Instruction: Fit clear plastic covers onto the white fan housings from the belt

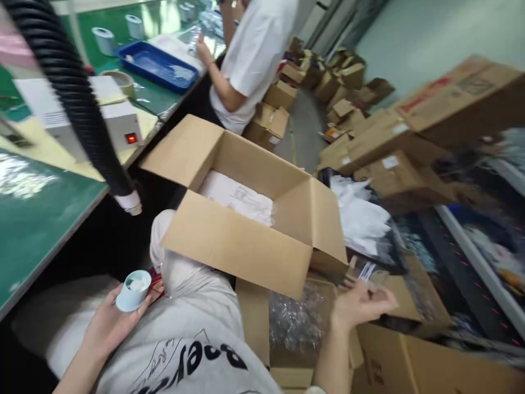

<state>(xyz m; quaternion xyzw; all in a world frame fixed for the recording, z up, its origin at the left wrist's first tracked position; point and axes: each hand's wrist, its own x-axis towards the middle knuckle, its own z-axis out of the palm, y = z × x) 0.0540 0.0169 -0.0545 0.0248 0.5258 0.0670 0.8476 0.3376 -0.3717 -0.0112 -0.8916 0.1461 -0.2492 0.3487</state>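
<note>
My left hand [107,324] is wrapped round a light blue, round plastic housing [133,293] with a white part inside its open top, above my lap. Something red [156,280] shows by the fingertips, partly hidden. Out to the right, my right hand [363,304] reaches past the open cardboard box [238,243], over other boxes. Motion blurs its fingers, and whether they hold anything is unclear. A small white-and-blue striped item [366,272] lies just beyond that hand. Inside the open box are pale, flat sheets or wrapped items [238,196].
A black flexible hose [77,93] hangs at the left, near a white device [102,117] with a lit red switch. A blue tray [158,65] sits on the green bench. A person in a white shirt [262,54] works beyond. Clear plastic pieces [297,323] fill a lower box.
</note>
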